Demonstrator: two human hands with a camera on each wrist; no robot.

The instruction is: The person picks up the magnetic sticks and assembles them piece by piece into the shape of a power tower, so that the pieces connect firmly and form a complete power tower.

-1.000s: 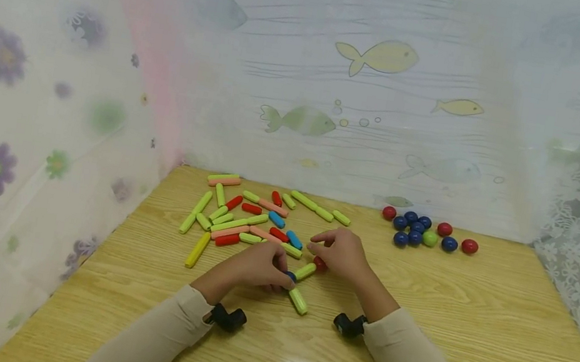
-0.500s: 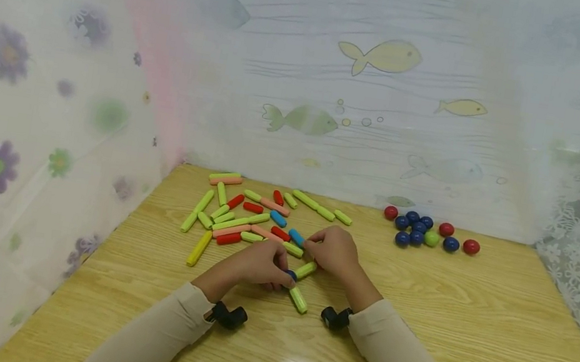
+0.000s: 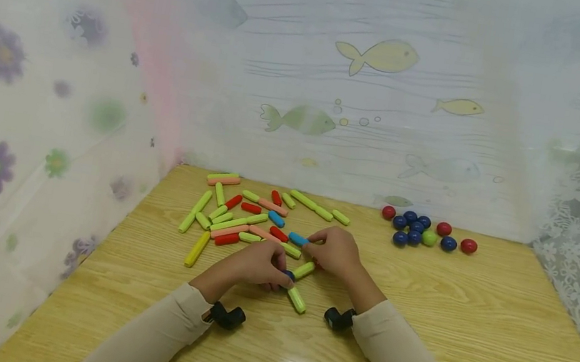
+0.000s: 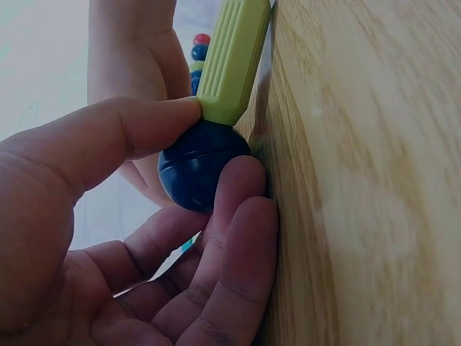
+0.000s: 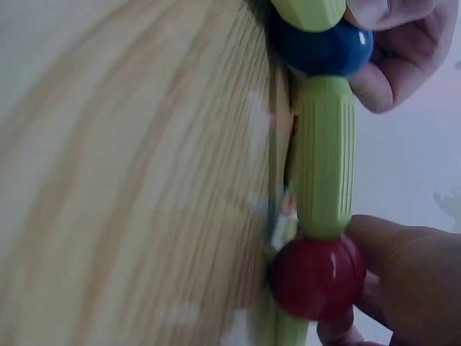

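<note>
My left hand point(image 3: 259, 265) pinches a dark blue ball point(image 4: 198, 169) between thumb and fingers, low over the wooden table. From this ball run two light green ribbed rods; one green rod point(image 5: 325, 155) leads to a red ball point(image 5: 317, 277), the other green rod point(image 3: 296, 300) points toward the front. My right hand point(image 3: 334, 252) hangs over the red ball, mostly hiding it in the head view. Its thumb and index finger pinch the right end of a short blue rod point(image 3: 297, 239). In the right wrist view the thumb passes behind the red ball, and the blue rod is hidden.
Several loose rods, such as a yellow rod point(image 3: 197, 249) and a red rod point(image 3: 227, 239), lie scattered at the left and back of the table point(image 3: 470, 336). Several blue and red balls plus a green ball point(image 3: 429, 238) sit at the back right. Printed curtains surround the table.
My right hand has moved left from beside the red ball to the short blue rod and taken its end; the rod has turned more level. My left hand keeps the blue ball in place.
</note>
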